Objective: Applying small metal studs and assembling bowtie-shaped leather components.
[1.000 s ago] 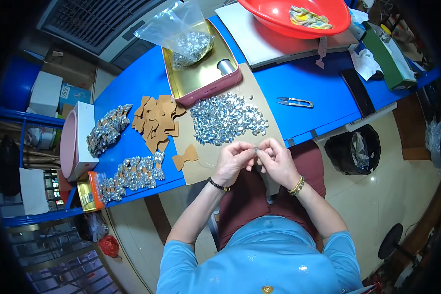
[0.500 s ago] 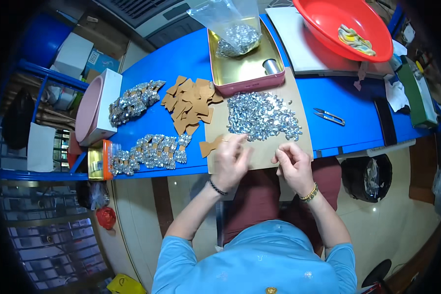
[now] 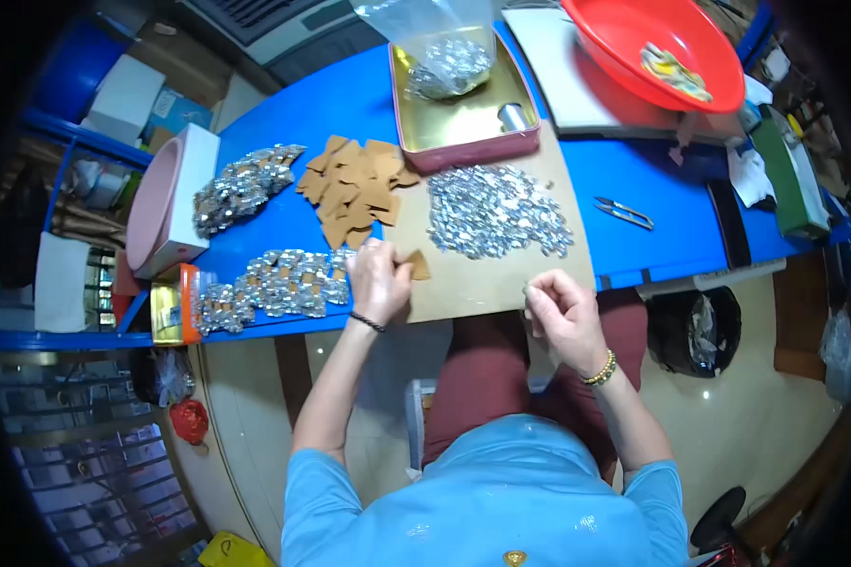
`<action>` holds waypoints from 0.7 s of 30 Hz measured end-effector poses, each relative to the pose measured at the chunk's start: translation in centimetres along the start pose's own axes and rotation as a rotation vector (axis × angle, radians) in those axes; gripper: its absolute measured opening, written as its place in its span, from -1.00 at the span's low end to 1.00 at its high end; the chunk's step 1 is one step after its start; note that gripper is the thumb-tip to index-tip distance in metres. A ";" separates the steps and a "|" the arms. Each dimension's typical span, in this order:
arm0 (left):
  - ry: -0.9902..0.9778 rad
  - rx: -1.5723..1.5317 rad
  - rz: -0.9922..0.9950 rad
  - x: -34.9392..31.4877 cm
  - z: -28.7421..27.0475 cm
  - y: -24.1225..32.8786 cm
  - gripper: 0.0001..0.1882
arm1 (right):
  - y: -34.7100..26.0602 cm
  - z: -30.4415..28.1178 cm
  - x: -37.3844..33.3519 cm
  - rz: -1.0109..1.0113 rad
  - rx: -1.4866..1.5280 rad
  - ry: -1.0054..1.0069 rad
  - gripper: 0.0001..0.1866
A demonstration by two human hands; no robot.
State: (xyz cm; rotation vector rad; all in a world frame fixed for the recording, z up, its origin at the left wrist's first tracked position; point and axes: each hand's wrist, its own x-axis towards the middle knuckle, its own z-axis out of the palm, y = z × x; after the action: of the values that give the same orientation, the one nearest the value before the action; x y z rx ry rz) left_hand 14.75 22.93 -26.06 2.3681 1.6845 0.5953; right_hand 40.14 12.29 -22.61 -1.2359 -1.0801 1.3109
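My left hand [image 3: 380, 283] is over the left part of a brown bow-shaped piece [image 3: 419, 266], its fingers drawn together and the thumb against the piece. The fingertips' grip is partly hidden. Beside it lie rows of bow pieces covered in silver stones [image 3: 293, 283]. My right hand [image 3: 567, 317] is at the board's near edge with thumb and forefinger pinched; anything between them is too small to name. Beyond the hands a heap of loose silver stones [image 3: 501, 213] covers part of the tan board [image 3: 463, 293]. A pile of plain brown bow pieces [image 3: 355, 189] lies to its left.
Behind the stones stands a pink-rimmed tin [image 3: 477, 151] with a clear bag of stones [image 3: 452, 66] and a metal spool. Thread snips [image 3: 624, 213] lie at right, below a red basin [image 3: 667, 57]. At far left are more stone-covered pieces [image 3: 246, 189] and an orange box [image 3: 187, 302].
My left hand has moved left from the front of the stone heap onto the brown bow piece. The right hand stays pinched in nearly the same place. The whole view has shifted slightly.
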 end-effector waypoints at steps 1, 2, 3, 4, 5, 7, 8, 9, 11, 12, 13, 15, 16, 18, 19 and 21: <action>0.001 -0.075 -0.022 -0.2 -0.2 -0.4 -0.84 | -0.6 -0.7 -0.9 0.016 0.035 0.035 -0.91; 0.000 -0.149 -0.045 -0.4 -0.3 -0.6 -0.84 | -1.1 -1.6 -1.8 0.031 0.069 0.070 -0.91; 0.067 -0.275 -0.081 -0.9 -1.0 -0.3 -0.84 | -1.4 -2.5 -2.5 0.040 0.105 0.105 -0.92; 0.126 -0.409 -0.113 -1.4 -1.8 0.3 -0.82 | -1.1 -3.8 -3.6 0.048 0.092 0.131 -0.92; 0.174 -0.440 -0.109 -1.9 -2.5 0.5 -0.82 | -0.5 -5.4 -5.2 0.085 0.184 0.242 -0.92; 0.196 -0.596 -0.279 -3.4 -5.0 0.0 -0.84 | 0.8 -8.8 -8.6 0.117 0.386 0.401 -0.93; 0.168 -0.715 -0.457 -4.4 -6.3 -0.6 -0.86 | 1.5 -10.6 -10.3 0.114 0.495 0.447 -0.93; 0.261 -0.748 -0.408 -5.4 -7.2 -1.3 -0.87 | 2.0 -12.1 -12.0 0.119 0.492 0.453 -0.93; 0.423 -0.739 -0.343 -7.0 -8.0 -3.9 -0.88 | 3.1 -15.2 -15.1 0.151 0.830 0.658 -0.93; 0.496 -0.687 -0.327 -8.0 -8.3 -5.5 -0.87 | 3.9 -16.5 -16.2 0.152 0.832 0.663 -0.93; 0.488 -0.692 -0.326 -9.0 -8.4 -6.8 -0.87 | 5.0 -17.7 -17.3 0.144 0.913 0.760 -0.92; 0.588 -0.810 -0.362 -11.1 -8.6 -8.8 -0.86 | 7.6 -19.6 -19.4 0.121 1.075 0.952 -0.90; 0.583 -0.813 -0.362 -12.1 -8.8 -9.4 -0.86 | 8.7 -20.3 -20.4 0.121 1.074 0.958 -0.90; 0.598 -0.783 -0.492 -14.2 -9.1 -10.5 -0.85 | 10.8 -21.5 -22.1 0.081 1.171 1.011 -0.89; 0.607 -0.766 -0.557 -15.4 -9.1 -10.9 -0.85 | 11.8 -21.8 -22.8 0.060 1.219 1.034 -0.89; 0.563 -0.724 -0.557 -17.5 -8.4 -11.8 -0.86 | 13.7 -21.5 -23.5 0.083 1.194 1.032 -0.90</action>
State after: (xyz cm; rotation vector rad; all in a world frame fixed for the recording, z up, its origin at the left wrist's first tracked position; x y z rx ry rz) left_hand -3.86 9.89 -26.62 1.2231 1.7737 1.5163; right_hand 60.09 -13.08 -35.36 -0.7689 0.4835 0.8594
